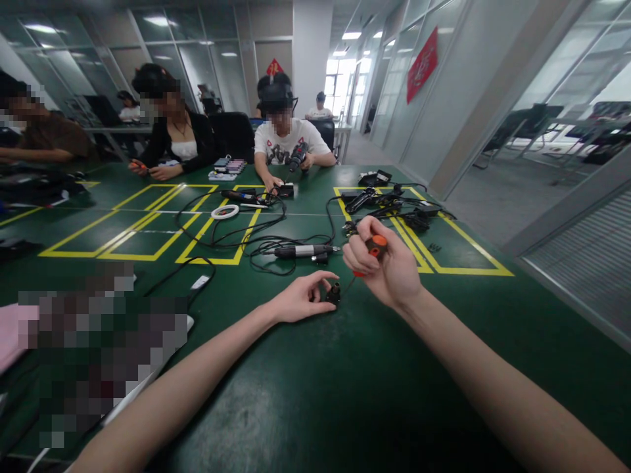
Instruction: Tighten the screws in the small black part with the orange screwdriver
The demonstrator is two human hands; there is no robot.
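Observation:
My right hand (389, 266) is wrapped round a screwdriver with an orange and black handle (377, 246). Its thin shaft slants down and left toward a small black part (334, 293) on the green table. I cannot tell whether the tip touches that part. My left hand (303, 299) rests low on the table, its thumb and fingers curved round the black part and holding it. The part looks like a small housing with a brassy piece on top; its exact kind is too small to make out.
A corded electric screwdriver (303, 251) lies beyond my hands, its cable coiled beside it. Black cables and tools (374, 200) are heaped at the back right. A white ring (225, 211) lies farther left. Across the table (276, 368), a person (290, 141) holds a drill.

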